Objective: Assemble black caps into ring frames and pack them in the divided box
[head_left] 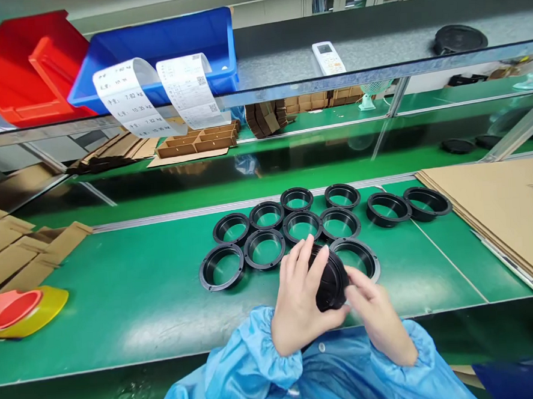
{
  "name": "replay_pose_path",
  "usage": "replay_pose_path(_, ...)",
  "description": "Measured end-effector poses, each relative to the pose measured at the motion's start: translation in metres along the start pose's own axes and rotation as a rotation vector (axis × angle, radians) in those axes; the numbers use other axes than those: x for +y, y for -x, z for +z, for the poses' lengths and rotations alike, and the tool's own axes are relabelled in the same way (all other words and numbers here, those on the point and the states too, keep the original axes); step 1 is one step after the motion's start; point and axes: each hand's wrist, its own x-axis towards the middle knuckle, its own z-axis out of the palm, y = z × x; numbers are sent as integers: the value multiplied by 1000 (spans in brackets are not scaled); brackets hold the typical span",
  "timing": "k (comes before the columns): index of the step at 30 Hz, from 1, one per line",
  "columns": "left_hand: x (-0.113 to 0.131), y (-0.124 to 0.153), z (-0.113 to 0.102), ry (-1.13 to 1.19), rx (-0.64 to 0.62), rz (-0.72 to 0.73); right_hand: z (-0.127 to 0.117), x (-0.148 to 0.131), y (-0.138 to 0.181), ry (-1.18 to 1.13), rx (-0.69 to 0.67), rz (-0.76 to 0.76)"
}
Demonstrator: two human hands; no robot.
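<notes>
A round black plastic part [332,281], tilted, is held between my two hands just above the table's front edge. My left hand [299,294] wraps over its left side, fingers on top and thumb below. On the right rim, my right hand [376,313] grips it with bent fingers. Several black rings with flanged rims lie on the green table behind my hands, among them a ring [264,249] to the left and a ring [369,259] partly hidden by my right hand. Two more rings, one a black ring [388,209], sit farther right.
Flat cardboard sheets [502,209] are stacked at the right, and cardboard dividers [17,251] stand at the left near a yellow tray [51,306]. On the shelf above are a red bin [27,63], a blue bin [166,40], a remote control [329,58] and a black round part [459,38].
</notes>
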Motion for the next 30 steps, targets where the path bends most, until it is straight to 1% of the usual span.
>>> replay_pose_path(3, 0, 3, 0, 154, 66, -59, 3, -9, -4, -40, -38, 66)
replay_pose_path(6, 1, 0, -13, 415, 151, -218, 0, -13, -10, -128, -64, 58)
replay_pose_path(7, 0, -2, -19, 524, 148, -301, -2, -13, -12, -146, -79, 65)
replay_pose_path(8, -1, -4, -24, 644, 115, -403, -4, -13, -14, -163, -97, 76)
replay_pose_path(9, -2, -5, -28, 775, 51, -511, -5, -13, -15, -177, -117, 88)
replay_pose_path(11, -6, -5, -31, 1033, -135, -718, -7, -13, -18, -188, -148, 100)
replay_pose_path(12, -8, -3, -30, 1139, -217, -787, -7, -13, -19, -184, -156, 97)
replay_pose_path(13, -10, -1, -28, 1224, -271, -815, -7, -13, -20, -173, -155, 91)
replay_pose_path(15, -11, 5, -21, 1331, -292, -790, -6, -14, -21, -128, -145, 80)
replay_pose_path(17, -11, 10, -15, 1370, -282, -759, -4, -16, -21, -62, -124, 64)
replay_pose_path(20, -9, 13, -8, 1389, -286, -758, -1, -19, -23, 55, -103, 27)
replay_pose_path(23, -8, 15, -5, 1369, -256, -759, 4, -19, -25, 187, -64, -57)
replay_pose_path(24, -9, 15, -5, 1358, -237, -763, 5, -19, -26, 244, -15, -97)
replay_pose_path(26, -10, 17, -5, 1327, -192, -754, 8, -20, -25, 359, 151, -183)
replay_pose_path(27, -10, 18, -6, 1299, -170, -734, 9, -21, -25, 400, 233, -216)
replay_pose_path(28, -10, 19, -6, 1259, -148, -702, 11, -23, -24, 429, 287, -239)
replay_pose_path(29, -9, 19, -5, 1206, -132, -661, 13, -26, -23, 447, 304, -256)
replay_pose_path(30, -8, 20, -5, 1140, -122, -614, 16, -29, -21, 452, 276, -265)
